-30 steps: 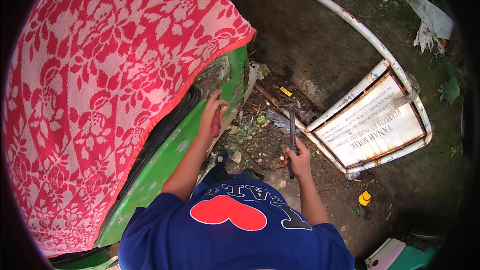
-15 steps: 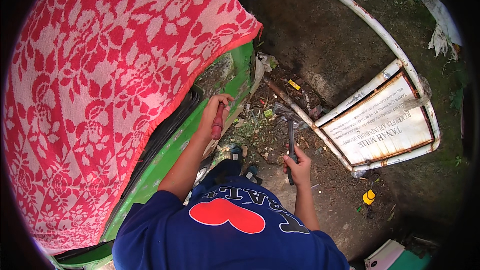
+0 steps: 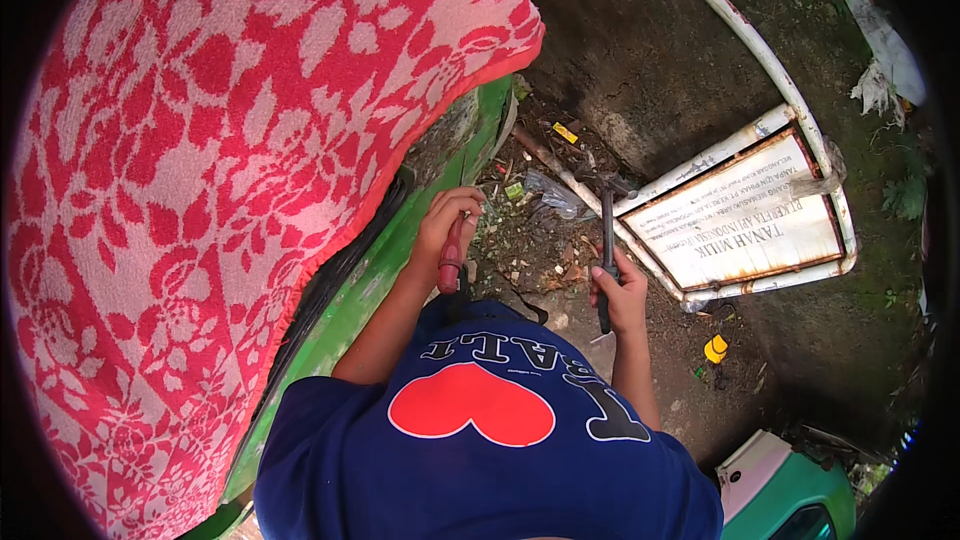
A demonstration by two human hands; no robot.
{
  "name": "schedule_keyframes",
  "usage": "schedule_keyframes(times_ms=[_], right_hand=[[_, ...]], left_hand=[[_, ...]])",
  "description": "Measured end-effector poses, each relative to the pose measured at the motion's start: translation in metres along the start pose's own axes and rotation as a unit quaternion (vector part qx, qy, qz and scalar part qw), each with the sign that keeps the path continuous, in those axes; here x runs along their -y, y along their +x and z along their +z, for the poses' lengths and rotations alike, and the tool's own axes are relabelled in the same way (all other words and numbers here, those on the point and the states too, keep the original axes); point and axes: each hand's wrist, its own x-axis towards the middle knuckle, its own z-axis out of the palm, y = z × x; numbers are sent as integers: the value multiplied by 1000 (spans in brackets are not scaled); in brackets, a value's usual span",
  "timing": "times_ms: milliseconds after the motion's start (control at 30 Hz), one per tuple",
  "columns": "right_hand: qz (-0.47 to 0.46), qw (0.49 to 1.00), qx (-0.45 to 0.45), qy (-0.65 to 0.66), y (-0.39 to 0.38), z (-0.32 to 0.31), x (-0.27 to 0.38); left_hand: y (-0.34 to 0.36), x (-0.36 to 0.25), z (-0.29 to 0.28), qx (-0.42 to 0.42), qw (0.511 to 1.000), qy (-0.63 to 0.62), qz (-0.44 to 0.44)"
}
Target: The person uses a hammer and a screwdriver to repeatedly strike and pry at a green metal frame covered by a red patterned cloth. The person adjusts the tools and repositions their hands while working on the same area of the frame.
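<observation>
My left hand (image 3: 446, 228) is closed round a red-handled tool (image 3: 450, 272). The butt of its handle points back toward my body, and its far end is hidden by my fingers. That hand is beside the green painted metal edge (image 3: 484, 130) of what looks like a vehicle body; I cannot tell whether they touch. In my right hand (image 3: 625, 292) is a hammer (image 3: 608, 230), gripped low on its dark handle. Its head points away from me, over the ground by the white sign frame. The hands are apart, in front of my blue shirt.
A red and pink patterned blanket (image 3: 270, 140) covers the green body on the left. To the right lies a rusty white tubular frame (image 3: 770, 58) with a sign panel (image 3: 745, 215). Litter, clear plastic (image 3: 553, 196) and a yellow object (image 3: 715, 348) lie on the dirt.
My view has shifted. In it, both hands sit a little further right, and the hammer stands more upright, its head closer to the sign frame. Both hands keep their grips.
</observation>
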Motion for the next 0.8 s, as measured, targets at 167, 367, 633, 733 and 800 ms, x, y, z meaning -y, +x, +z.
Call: schedule_keyframes(times_ms=[167, 367, 633, 733, 800], right_hand=[[3, 1000, 0, 2, 11, 18, 22], [-3, 1000, 29, -8, 28, 26, 18], [16, 995, 94, 19, 51, -5, 14], [26, 992, 119, 24, 61, -25, 19], [29, 991, 130, 32, 66, -42, 19]], left_hand=[[1, 11, 0, -2, 1000, -22, 1], [13, 2, -2, -8, 1000, -3, 11], [20, 4, -4, -16, 998, 33, -45], [32, -9, 10, -55, 995, 26, -81], [38, -21, 14, -37, 993, 47, -98]])
